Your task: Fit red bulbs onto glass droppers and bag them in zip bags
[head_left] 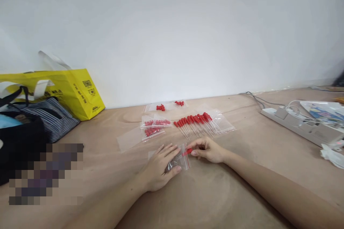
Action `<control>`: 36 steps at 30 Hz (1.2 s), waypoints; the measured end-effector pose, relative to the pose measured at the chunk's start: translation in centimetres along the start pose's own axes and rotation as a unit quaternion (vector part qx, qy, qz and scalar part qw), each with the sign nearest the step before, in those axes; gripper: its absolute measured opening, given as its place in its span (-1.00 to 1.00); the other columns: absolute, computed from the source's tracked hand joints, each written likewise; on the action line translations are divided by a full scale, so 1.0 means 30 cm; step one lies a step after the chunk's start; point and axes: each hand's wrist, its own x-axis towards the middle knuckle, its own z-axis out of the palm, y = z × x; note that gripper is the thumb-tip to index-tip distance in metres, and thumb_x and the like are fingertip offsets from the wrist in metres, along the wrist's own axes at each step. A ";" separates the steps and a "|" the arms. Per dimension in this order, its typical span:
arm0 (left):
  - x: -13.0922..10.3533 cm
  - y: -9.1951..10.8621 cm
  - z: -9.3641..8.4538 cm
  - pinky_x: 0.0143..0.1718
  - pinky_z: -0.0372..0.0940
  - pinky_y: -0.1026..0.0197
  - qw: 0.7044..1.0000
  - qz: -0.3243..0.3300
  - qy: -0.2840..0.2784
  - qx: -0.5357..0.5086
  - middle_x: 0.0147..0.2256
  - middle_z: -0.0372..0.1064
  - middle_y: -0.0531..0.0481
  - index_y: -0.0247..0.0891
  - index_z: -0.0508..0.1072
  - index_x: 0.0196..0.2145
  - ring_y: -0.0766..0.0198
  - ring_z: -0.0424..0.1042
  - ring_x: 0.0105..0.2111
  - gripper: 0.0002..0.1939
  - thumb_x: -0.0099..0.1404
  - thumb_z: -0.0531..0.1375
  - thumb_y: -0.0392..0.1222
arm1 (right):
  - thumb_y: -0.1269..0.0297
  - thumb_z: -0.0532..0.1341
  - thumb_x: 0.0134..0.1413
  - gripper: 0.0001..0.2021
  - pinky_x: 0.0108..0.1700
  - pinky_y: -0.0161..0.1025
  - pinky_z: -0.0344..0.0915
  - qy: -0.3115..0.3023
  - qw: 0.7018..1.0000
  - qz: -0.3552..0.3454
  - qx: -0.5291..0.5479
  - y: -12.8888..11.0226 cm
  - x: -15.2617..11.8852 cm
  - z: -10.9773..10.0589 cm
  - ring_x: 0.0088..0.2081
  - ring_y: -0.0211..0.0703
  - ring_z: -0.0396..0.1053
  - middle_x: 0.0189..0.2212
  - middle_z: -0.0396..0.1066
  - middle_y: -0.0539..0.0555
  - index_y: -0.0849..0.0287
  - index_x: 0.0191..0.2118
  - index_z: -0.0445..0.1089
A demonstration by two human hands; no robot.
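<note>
My left hand (162, 167) lies spread, palm down, on a clear zip bag (184, 162) near the middle of the table, its fingers apart. At the bag's right end, where a red strip runs, my right hand (208, 150) pinches a red-tipped stick (189, 150); its tip is at the bag's mouth. Just behind my hands lies a slanted row of red-tipped sticks (192, 120) with white stems. Filled clear bags (153, 131) with red tips inside are to the left of that row.
More bagged red-tipped sticks (160, 107) lie near the wall. A yellow bag (80, 94), a striped pouch (57, 120) and a black bag (24, 146) stand at left. At right are a power strip (301, 125), cables and a crumpled tissue (332, 155).
</note>
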 end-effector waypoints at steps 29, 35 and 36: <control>-0.065 -0.089 -0.025 0.00 0.16 0.03 0.998 -0.007 0.039 -0.056 0.06 0.17 -0.08 -0.15 0.14 0.09 0.07 0.20 0.02 -0.43 0.15 0.09 0.06 | 0.22 0.22 -0.12 -0.83 -0.37 -0.35 0.22 -0.013 0.998 -0.017 -0.062 0.022 0.046 0.032 -0.43 -0.30 0.31 -0.45 0.38 0.00 0.21 -0.39 0.32; -0.069 -0.088 -0.026 0.01 0.14 0.01 0.997 -0.010 0.037 -0.061 0.07 0.17 -0.08 -0.15 0.14 0.09 0.07 0.19 0.03 -0.43 0.14 0.10 0.06 | 0.21 0.22 -0.15 -0.85 -0.47 -0.39 0.18 0.099 0.985 0.010 -0.140 0.042 0.059 0.068 -0.49 -0.30 0.31 -0.55 0.39 -0.02 0.19 -0.50 0.43; -0.069 -0.089 -0.026 0.01 0.14 0.00 0.997 -0.011 0.036 -0.061 0.07 0.17 -0.09 -0.15 0.15 0.08 0.07 0.19 0.03 -0.43 0.14 0.10 0.06 | 0.21 0.23 -0.17 -0.85 -0.49 -0.40 0.18 0.103 0.985 0.015 -0.135 0.042 0.060 0.066 -0.51 -0.30 0.30 -0.57 0.39 -0.02 0.20 -0.51 0.42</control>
